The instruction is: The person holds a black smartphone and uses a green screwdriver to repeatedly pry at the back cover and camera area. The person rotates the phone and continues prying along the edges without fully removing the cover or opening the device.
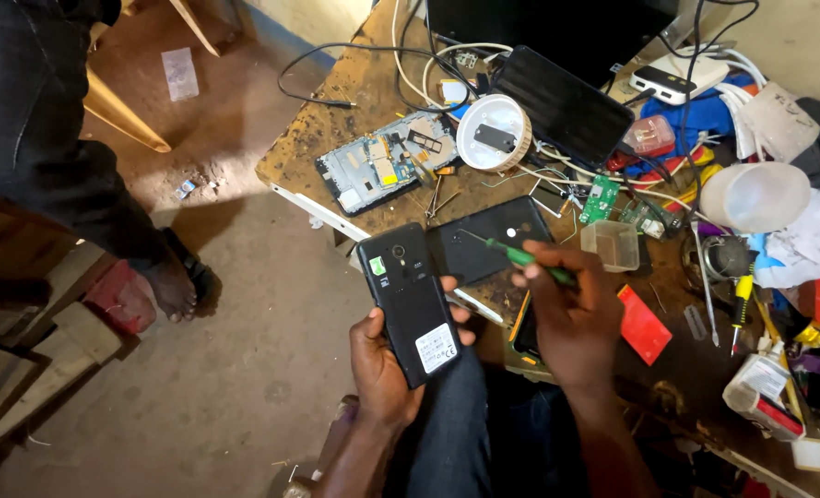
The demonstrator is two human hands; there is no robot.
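Open floor (244,369) lies left of the workbench (327,129), whose right side is crowded with tangled cables (705,101), tools and a clear plastic tub (611,244).

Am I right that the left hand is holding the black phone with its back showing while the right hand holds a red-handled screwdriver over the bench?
Not quite: the handle is green, not red. The head view shows the right hand holding a green-handled screwdriver over the bench, while the left hand holds the black phone with its back showing.
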